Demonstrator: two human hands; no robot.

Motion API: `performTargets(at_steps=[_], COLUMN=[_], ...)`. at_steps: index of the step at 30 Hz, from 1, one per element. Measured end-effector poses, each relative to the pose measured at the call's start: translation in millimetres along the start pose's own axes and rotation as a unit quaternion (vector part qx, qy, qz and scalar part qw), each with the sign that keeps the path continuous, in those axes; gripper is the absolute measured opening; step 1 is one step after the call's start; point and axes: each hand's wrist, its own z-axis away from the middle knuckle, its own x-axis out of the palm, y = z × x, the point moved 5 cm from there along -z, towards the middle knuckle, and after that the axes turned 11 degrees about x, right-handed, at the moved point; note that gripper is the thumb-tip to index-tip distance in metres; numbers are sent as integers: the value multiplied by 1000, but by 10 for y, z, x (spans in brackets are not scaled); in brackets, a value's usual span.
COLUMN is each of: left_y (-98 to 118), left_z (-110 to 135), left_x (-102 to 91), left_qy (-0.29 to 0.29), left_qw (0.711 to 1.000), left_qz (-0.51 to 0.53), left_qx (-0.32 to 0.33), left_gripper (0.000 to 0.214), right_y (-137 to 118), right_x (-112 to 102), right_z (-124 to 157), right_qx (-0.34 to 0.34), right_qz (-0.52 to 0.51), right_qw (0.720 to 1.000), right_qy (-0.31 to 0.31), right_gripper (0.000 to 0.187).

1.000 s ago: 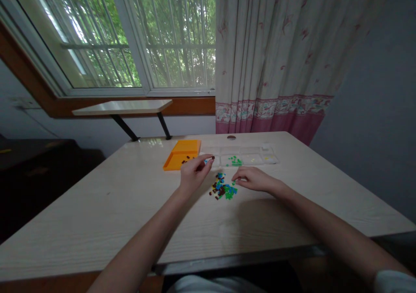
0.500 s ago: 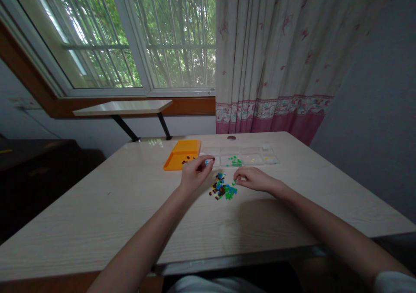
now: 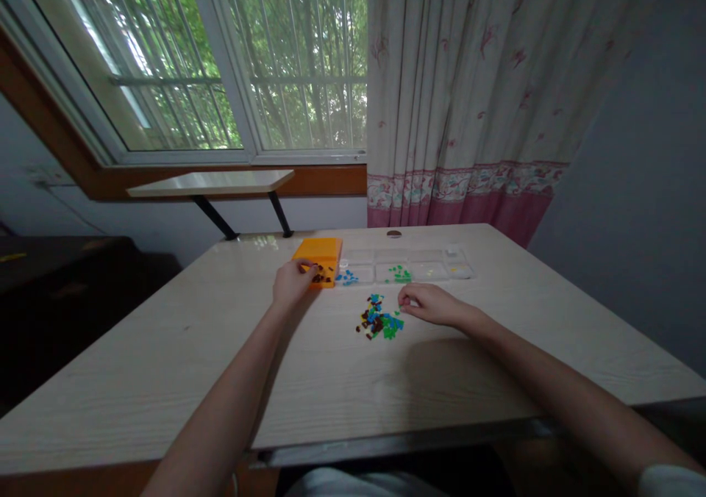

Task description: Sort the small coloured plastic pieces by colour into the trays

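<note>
My left hand [image 3: 292,285] is over the orange box [image 3: 318,248], thumb and finger pinched beside small brown pieces [image 3: 320,275] lying in it. Whether a piece is still between those fingertips is hard to make out. Close to the right side of a mixed pile of small brown, blue, green and yellow plastic pieces [image 3: 378,320], my right hand [image 3: 427,303] hovers with curled, closed fingers. Anything it holds is too small to name. Behind the pile lies a clear compartment tray [image 3: 375,273] with blue pieces [image 3: 347,278] and green pieces [image 3: 399,273] in separate compartments.
A few yellow pieces [image 3: 430,273] sit in the tray's right-hand compartments. At the table's back left stands a raised white shelf [image 3: 212,182] on dark legs. A curtain [image 3: 452,115] hangs behind the wooden table [image 3: 182,365], beside a barred window [image 3: 303,63].
My left hand has moved left from above the tray's edge to the orange box, where it had carried a brown piece between its fingertips. My right hand has barely moved.
</note>
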Motion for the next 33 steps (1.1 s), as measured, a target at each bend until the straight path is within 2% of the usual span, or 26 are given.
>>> performTargets(at_steps=[8, 11, 14, 17, 20, 26, 33], left_y=[158, 371, 710, 1062, 1254, 1271, 1267], left_z=[23, 99, 244, 431, 591, 678, 665], left_x=[64, 210, 400, 578, 704, 779, 777], left_qy=[-7, -75, -162, -251, -319, -345, -340], left_qw=[999, 996, 982, 953, 921, 893, 883], left_qz=[4, 10, 43, 116, 194, 285, 323], left_qx=[45, 54, 83, 121, 106, 41, 13], left_gripper=[15, 20, 24, 27, 32, 32, 31], right_y=[2, -4, -61, -157, -239, -303, -313], right_x=[-24, -38, -75, -124, -149, -121, -96], right_z=[8, 12, 22, 41, 64, 87, 100], right_qx=[2, 2, -1, -8, -21, -66, -96], right_qz=[2, -10, -32, -48, -36, -21, -14], right_qw=[1000, 1000, 999, 995, 992, 986, 980], right_qy=[4, 15, 43, 84, 121, 154, 175], right_gripper=[9, 9, 9, 10, 9, 9, 12])
